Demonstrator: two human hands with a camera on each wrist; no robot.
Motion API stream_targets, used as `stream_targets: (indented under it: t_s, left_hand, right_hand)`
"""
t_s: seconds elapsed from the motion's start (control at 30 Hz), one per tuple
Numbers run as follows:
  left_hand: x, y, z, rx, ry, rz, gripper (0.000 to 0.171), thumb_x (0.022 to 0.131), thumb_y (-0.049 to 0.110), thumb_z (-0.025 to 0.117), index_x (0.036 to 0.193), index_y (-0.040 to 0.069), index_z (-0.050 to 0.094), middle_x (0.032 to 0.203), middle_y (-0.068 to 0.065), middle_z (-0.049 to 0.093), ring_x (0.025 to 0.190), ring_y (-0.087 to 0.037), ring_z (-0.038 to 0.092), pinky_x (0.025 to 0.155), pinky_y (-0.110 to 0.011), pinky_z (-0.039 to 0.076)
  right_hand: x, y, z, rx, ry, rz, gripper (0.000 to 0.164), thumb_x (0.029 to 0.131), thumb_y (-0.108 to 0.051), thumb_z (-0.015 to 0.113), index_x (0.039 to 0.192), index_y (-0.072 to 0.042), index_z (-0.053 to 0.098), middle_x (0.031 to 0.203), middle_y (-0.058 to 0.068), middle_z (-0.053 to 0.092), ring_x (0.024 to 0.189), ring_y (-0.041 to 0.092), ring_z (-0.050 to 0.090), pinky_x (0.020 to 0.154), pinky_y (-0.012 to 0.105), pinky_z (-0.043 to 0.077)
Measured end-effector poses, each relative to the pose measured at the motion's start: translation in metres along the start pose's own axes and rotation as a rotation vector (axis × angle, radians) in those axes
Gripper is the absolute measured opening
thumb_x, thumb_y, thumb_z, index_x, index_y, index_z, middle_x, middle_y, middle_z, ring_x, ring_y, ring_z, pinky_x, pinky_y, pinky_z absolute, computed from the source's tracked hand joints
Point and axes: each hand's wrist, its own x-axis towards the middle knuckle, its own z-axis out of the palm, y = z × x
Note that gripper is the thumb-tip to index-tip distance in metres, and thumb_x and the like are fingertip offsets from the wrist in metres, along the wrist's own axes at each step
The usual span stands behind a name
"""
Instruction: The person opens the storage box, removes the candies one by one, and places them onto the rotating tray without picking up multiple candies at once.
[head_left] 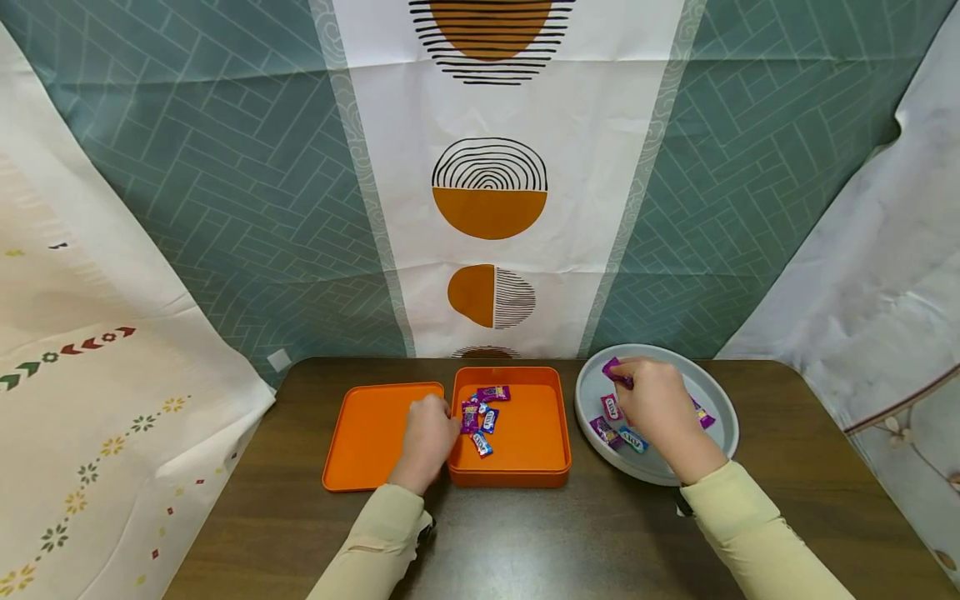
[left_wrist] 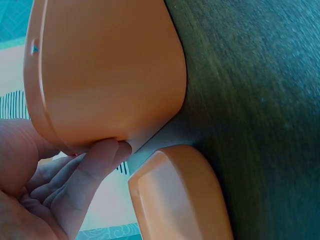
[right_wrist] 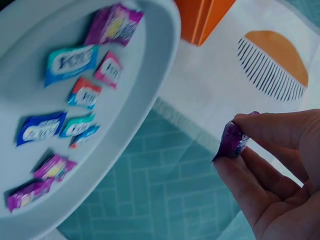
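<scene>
My left hand is at the left wall of an orange box, gripping its edge; in the left wrist view the fingers lie against the outer side. Inside the box, toward its left half, several small wrapped candies in purple and blue are gathered. Over a round grey tray my right hand pinches a purple-wrapped candy between thumb and fingertips. More candies in purple, blue, teal and pink wrappers lie scattered in the tray, partly hidden by the hand in the head view.
An orange lid lies flat left of the box, close to the left hand. All stand on a dark wooden table. A patterned cloth hangs right behind the table's far edge.
</scene>
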Motion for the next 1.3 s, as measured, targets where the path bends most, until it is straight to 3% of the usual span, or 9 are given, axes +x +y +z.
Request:
stream_targets:
  t_s: [0.33, 0.53, 0.7, 0.97, 1.3]
  left_hand:
    - [0.001, 0.000, 0.001, 0.008, 0.000, -0.008, 0.010, 0.079, 0.011, 0.071, 0.073, 0.003, 0.071, 0.060, -0.005, 0.064, 0.044, -0.013, 0.054, 0.040, -0.018, 0.045]
    - [0.001, 0.000, 0.000, 0.011, 0.000, -0.013, 0.009, 0.079, 0.012, 0.072, 0.077, 0.003, 0.072, 0.068, -0.007, 0.067, 0.048, -0.013, 0.057, 0.044, -0.020, 0.050]
    - [0.001, 0.001, -0.001, 0.011, -0.004, -0.020, 0.010, 0.079, 0.013, 0.072, 0.082, 0.003, 0.073, 0.076, -0.009, 0.070, 0.055, -0.013, 0.061, 0.051, -0.024, 0.055]
    - [0.001, 0.001, 0.000, 0.014, 0.003, -0.010, 0.010, 0.079, 0.013, 0.072, 0.078, 0.003, 0.073, 0.071, -0.008, 0.069, 0.050, -0.012, 0.057, 0.046, -0.021, 0.051]
    - [-0.001, 0.002, 0.000, 0.025, 0.004, -0.017, 0.010, 0.079, 0.013, 0.073, 0.079, 0.003, 0.073, 0.070, -0.008, 0.069, 0.050, -0.012, 0.058, 0.047, -0.021, 0.052]
  right_hand:
    - [-0.010, 0.038, -0.008, -0.032, -0.048, 0.106, 0.017, 0.078, -0.005, 0.064, 0.091, -0.004, 0.074, 0.088, 0.015, 0.072, 0.078, 0.027, 0.065, 0.069, 0.046, 0.054]
    - [-0.016, 0.068, -0.012, -0.047, -0.184, 0.213, 0.016, 0.074, -0.002, 0.065, 0.089, -0.001, 0.072, 0.087, 0.018, 0.070, 0.075, 0.028, 0.060, 0.068, 0.049, 0.054]
    - [-0.021, 0.090, -0.007, -0.055, -0.311, 0.288, 0.018, 0.071, 0.001, 0.066, 0.088, 0.001, 0.071, 0.090, 0.022, 0.068, 0.073, 0.028, 0.056, 0.063, 0.044, 0.056]
    - [-0.029, 0.100, -0.005, -0.075, -0.383, 0.288, 0.009, 0.069, -0.001, 0.068, 0.078, -0.001, 0.070, 0.078, 0.018, 0.066, 0.065, 0.027, 0.055, 0.057, 0.039, 0.054]
    - [-0.032, 0.109, 0.006, -0.079, -0.373, 0.296, 0.013, 0.069, 0.000, 0.067, 0.081, 0.002, 0.070, 0.081, 0.022, 0.066, 0.066, 0.029, 0.055, 0.060, 0.043, 0.055]
